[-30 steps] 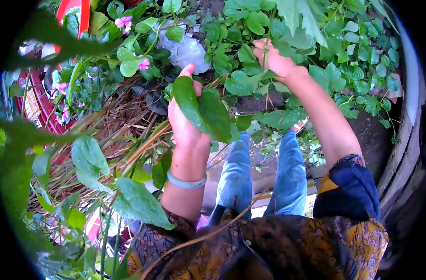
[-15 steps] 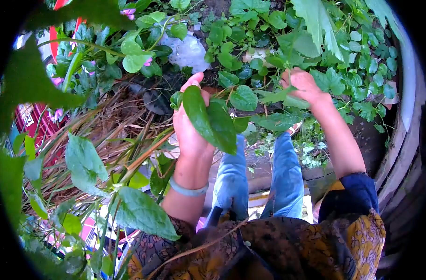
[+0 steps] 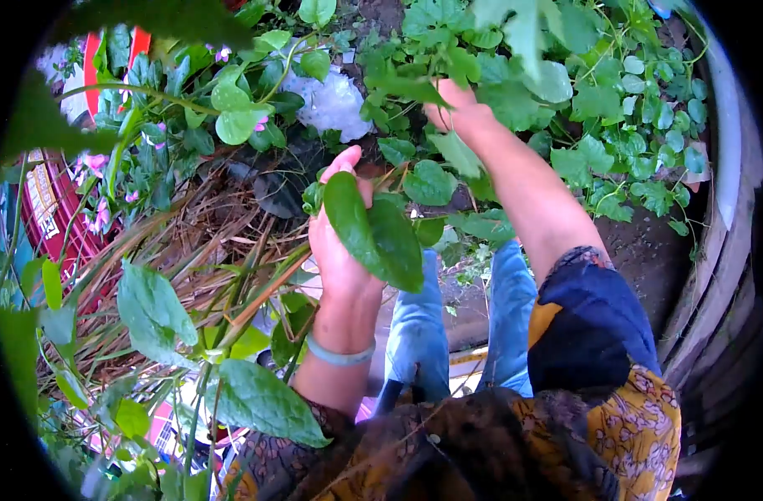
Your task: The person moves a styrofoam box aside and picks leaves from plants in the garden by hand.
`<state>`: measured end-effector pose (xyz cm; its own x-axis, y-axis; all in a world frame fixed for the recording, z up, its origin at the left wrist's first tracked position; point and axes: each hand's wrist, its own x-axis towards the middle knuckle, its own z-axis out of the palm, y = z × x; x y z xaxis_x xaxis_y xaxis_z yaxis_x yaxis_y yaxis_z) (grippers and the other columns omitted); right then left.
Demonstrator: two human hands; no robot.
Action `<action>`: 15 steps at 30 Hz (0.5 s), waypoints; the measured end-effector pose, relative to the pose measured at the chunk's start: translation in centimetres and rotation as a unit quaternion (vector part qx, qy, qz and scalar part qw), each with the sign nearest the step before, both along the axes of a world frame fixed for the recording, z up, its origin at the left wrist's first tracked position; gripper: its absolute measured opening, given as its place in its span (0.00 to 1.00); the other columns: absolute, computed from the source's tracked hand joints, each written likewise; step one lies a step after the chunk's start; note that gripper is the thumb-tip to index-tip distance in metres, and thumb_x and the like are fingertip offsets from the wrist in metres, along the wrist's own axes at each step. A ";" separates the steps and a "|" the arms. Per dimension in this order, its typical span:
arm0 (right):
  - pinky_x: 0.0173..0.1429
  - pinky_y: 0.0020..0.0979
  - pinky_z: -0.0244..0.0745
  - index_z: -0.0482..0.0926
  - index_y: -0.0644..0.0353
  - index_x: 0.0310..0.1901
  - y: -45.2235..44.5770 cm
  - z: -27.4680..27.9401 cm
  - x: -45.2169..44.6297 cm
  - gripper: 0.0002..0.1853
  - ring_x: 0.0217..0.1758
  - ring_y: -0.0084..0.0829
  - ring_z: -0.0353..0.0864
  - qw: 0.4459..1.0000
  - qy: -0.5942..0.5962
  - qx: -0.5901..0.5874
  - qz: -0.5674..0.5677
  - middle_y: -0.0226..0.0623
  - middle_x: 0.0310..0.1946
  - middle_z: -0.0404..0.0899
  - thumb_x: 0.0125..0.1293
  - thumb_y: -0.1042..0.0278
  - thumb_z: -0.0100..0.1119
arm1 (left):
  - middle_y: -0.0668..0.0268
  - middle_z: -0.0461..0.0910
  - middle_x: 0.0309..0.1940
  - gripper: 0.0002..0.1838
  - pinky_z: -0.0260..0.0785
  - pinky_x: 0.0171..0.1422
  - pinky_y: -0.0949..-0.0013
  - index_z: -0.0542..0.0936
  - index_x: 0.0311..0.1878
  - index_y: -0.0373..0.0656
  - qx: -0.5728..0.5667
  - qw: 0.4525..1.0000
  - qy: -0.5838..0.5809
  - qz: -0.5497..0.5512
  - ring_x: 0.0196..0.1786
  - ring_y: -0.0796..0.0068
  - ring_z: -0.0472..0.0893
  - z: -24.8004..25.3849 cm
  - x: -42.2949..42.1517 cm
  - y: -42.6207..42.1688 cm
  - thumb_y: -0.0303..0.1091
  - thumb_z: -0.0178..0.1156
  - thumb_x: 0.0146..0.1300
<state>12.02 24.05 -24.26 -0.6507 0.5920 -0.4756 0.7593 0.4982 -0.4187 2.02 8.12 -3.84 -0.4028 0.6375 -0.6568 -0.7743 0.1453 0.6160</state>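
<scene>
My left hand [image 3: 335,250] is curled around a small bunch of green leaves [image 3: 373,225], with its fingers partly behind them. A large glossy leaf covers much of the palm, and a pale bangle [image 3: 339,354] circles the wrist. My right hand [image 3: 458,113] reaches forward into the leafy vines [image 3: 502,100]. Foliage covers its fingers, so I cannot see whether they grip a stem or leaf. A lobed leaf [image 3: 456,154] hangs just below that hand.
Dry stalks [image 3: 189,221] lie at the left beside a red crate [image 3: 60,209] and pink flowers [image 3: 97,163]. A crumpled clear plastic bag [image 3: 331,100] rests ahead of my left hand. Large leaves [image 3: 264,401] hang close in front. A grey curved edge [image 3: 724,150] bounds the right side.
My right hand has moved left and farther forward, deeper into the vines, with the forearm stretching out. My left hand stays nearly in place with the leaves.
</scene>
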 end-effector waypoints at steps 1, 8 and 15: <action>0.50 0.40 0.77 0.75 0.59 0.44 -0.2 -0.7 0.1 0.12 0.48 0.42 0.80 1.000 0.014 0.004 0.009 0.43 0.43 0.80 0.59 0.74 0.49 | 0.71 0.66 0.25 0.19 0.63 0.23 0.72 0.68 0.59 0.37 -0.010 1.000 0.002 -0.003 0.22 0.78 0.69 -0.1 -0.3 -0.1 0.35 0.50 0.68; 0.55 0.38 0.73 0.77 0.53 0.43 0.3 -3.5 0.4 0.12 0.53 0.38 0.76 0.995 -0.045 0.075 0.038 0.38 0.44 0.78 0.59 0.72 0.48 | 0.77 0.63 0.19 0.14 0.51 0.22 0.82 0.74 0.54 0.41 -0.069 0.997 0.043 0.006 0.20 0.89 0.61 0.6 0.1 0.3 0.37 0.52 0.69; 0.53 0.39 0.72 0.76 0.59 0.45 0.3 -5.7 0.8 0.13 0.54 0.43 0.75 0.853 0.065 -0.247 -0.454 0.47 0.49 0.76 0.62 0.63 0.48 | 0.73 0.65 0.24 0.18 0.58 0.21 0.76 0.71 0.56 0.39 -0.039 0.998 0.034 -0.018 0.22 0.82 0.65 0.1 -0.1 -0.6 0.37 0.50 0.68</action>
<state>12.81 24.37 -29.96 -0.0962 0.6279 -0.7724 0.6694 -0.5335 -0.5171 1.91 7.54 -3.71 -0.4261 0.6009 -0.6763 -0.7238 0.2220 0.6533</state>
